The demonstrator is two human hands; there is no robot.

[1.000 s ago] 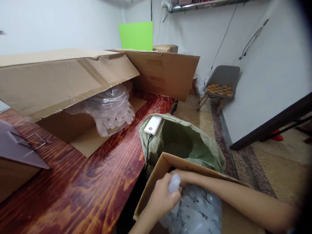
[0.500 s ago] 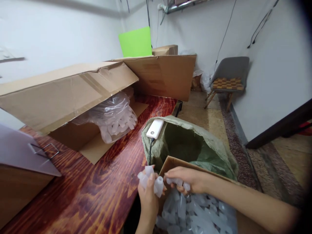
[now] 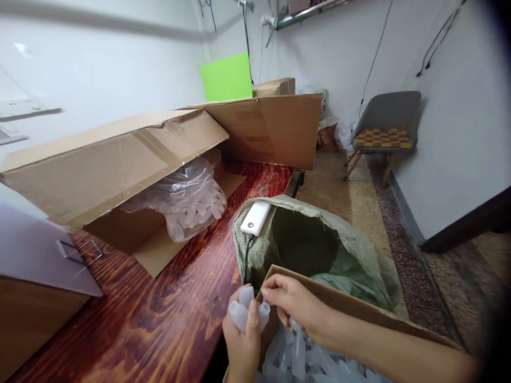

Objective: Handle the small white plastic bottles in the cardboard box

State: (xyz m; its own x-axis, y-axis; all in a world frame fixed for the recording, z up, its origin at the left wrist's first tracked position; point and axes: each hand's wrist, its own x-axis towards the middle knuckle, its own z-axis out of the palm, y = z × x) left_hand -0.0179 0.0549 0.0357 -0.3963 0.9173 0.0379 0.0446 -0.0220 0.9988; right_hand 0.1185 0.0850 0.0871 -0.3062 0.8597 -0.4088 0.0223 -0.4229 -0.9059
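1. A small bunch of pale plastic tubes (image 3: 238,317) is held in the left hand (image 3: 244,348), with the thumb pressed across the front and the fingers wrapped behind; the grip is narrow and filled
2. The held tubes are fanned: their long axes run roughly upright, the leftmost is tipped outward to the left, and round ends are turned up at the top
3. The right hand (image 3: 299,306) is placed just to the right of the bunch, its thumb and forefinger brought close together beside the rightmost held tube (image 3: 264,314); whether that tube is pinched cannot be told
4. The other right fingers are curled under, and a pale tube end (image 3: 294,324) is seen below them; whether it is gripped or only lies behind cannot be told
5. Beneath the right hand, loose tubes (image 3: 298,355) are heaped at mixed angles inside an open carton (image 3: 331,291); this heap is nearer to the right hand than to the left
6. Beyond the carton, a green sack (image 3: 361,234) is set with its mouth open, and a white power bank (image 3: 255,217) is laid on its edge, with a black cable (image 3: 246,260) plugged in
7. Farther off, on the red-brown table (image 3: 175,303), more tubes are contained in a clear bag (image 3: 187,183), partly inside a large cardboard box (image 3: 115,159)
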